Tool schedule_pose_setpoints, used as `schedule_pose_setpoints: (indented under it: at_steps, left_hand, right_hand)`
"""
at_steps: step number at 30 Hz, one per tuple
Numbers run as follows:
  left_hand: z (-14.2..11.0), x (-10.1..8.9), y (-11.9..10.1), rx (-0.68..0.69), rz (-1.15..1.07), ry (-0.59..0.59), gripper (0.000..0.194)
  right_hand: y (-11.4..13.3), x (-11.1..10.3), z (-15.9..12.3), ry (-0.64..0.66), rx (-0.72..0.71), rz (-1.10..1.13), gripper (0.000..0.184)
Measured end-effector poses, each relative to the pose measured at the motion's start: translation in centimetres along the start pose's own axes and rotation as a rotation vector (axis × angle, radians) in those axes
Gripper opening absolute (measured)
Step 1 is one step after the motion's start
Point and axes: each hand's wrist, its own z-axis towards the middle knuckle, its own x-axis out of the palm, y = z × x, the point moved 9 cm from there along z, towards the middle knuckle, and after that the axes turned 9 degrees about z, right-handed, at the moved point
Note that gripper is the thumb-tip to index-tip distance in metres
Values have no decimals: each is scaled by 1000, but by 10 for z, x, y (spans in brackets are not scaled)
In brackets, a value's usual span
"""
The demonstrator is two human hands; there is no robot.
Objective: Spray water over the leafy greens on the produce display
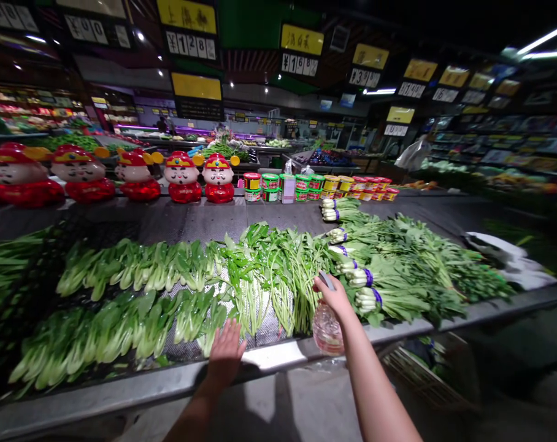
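Right hand (337,298): closed around the neck of the spray bottle (328,331), right of centre, above the near metal rim (278,356); cannot tell whether squeezing the trigger, with fingers partly hidden.
Left hand (226,348): open, palm down, fingers slightly spread, holding nothing; at the near metal rim, just beside the near row of bok choy (103,331); cannot tell whether touching a leaf.
Bottle risk: could slip or knock against the metal rim if held loosely, being smooth and perhaps wet.
Bundle risk: for the banded bundles (398,301), could be nudged out of line by a swing to the right.
Stem risk: for the loose stems (278,276), could tangle or slide nearer if brushed, lying unbound.
Leaf risk: could bruise if pressed from above.
Bottle look: clear, faintly pink, rounded below, grey at the top; liquid level hard to make out.
Greens look: glossy on the left, in 2 rows with pale bases nearer; thin and leafy in the middle; white-ended with purple bands on the right.
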Motion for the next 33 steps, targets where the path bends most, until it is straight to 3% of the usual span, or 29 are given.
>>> schedule_pose_setpoints:
  at_steps: [3, 6, 17, 29, 33]
  left_hand:
    - [-2, -1, -2, 15, 29, -46, 46]
    - [-1, 0, -1, 33, 30, -20, 45]
    - [9, -3, 3, -46, -17, 326, 49]
    - [8, -9, 0, -46, 35, 335, 51]
    - [8, -11, 0, -50, 26, 329, 51]
  right_hand:
    - [-1, -15, 5, 31, -17, 24, 47]
    - [-4, -26, 11, 36, -39, -5, 45]
    - [-34, -27, 25, 96, -4, -56, 41]
    - [-41, -78, 39, 22, -6, 5, 39]
    - [-42, -85, 47, 5, -33, -23, 35]
